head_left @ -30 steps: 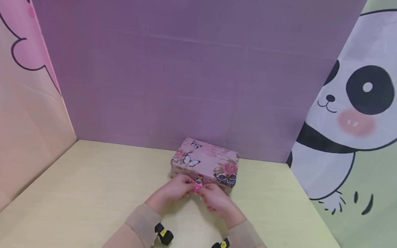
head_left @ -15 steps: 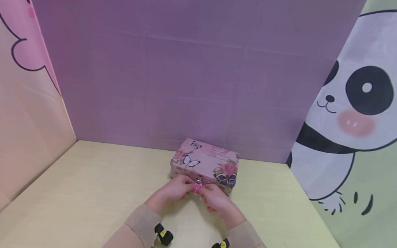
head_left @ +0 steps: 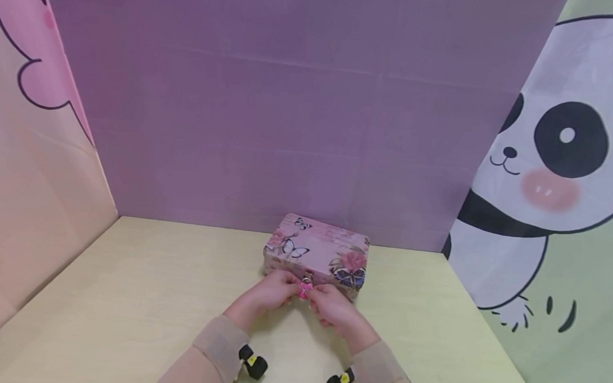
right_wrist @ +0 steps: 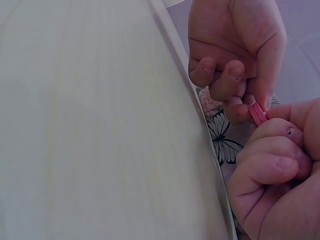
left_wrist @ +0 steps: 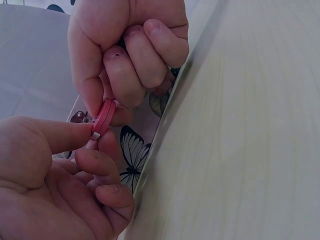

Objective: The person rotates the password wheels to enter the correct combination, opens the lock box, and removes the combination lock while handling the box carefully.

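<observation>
Head view: left grip (head_left: 275,288), right grip (head_left: 334,304) unmoved on pink padlock (head_left: 306,289).

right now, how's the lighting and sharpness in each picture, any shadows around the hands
Head view: soft, even light, a faint shadow on the table by the left hand, the lock too small for fine detail; left wrist view: dimmer, cooler, soft shadow along the base of the box; right wrist view: also dim and cool.

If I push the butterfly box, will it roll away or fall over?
The box probably won't roll, because its sides look flat. It seems unlikely to tip, since it sits low and is wider than it is tall. It might slide instead, as the table looks smooth.
</observation>
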### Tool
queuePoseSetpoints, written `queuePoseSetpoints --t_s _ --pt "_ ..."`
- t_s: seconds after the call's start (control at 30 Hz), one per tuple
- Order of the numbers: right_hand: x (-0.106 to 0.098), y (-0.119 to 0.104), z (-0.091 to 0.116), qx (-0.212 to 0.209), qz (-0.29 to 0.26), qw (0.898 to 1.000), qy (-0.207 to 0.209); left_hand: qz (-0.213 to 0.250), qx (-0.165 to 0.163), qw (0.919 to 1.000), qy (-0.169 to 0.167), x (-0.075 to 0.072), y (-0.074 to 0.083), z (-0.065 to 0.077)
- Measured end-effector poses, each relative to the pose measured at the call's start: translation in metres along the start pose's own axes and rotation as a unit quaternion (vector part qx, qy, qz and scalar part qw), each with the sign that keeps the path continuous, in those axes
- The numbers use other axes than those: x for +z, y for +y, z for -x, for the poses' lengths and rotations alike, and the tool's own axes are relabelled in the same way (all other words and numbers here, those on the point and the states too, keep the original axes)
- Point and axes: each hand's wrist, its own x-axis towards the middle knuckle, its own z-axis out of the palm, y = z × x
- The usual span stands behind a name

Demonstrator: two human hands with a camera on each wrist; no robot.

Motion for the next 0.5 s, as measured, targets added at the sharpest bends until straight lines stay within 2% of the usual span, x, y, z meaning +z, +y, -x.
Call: queuePoseSetpoints --t_s 0.5 --pt "-0.0039 -0.0014 -0.0002 0.014 -0.004 1.000 0.007 0.009 0.000 1.0000 -0.003 -0.0002 0.0003 0.0002"
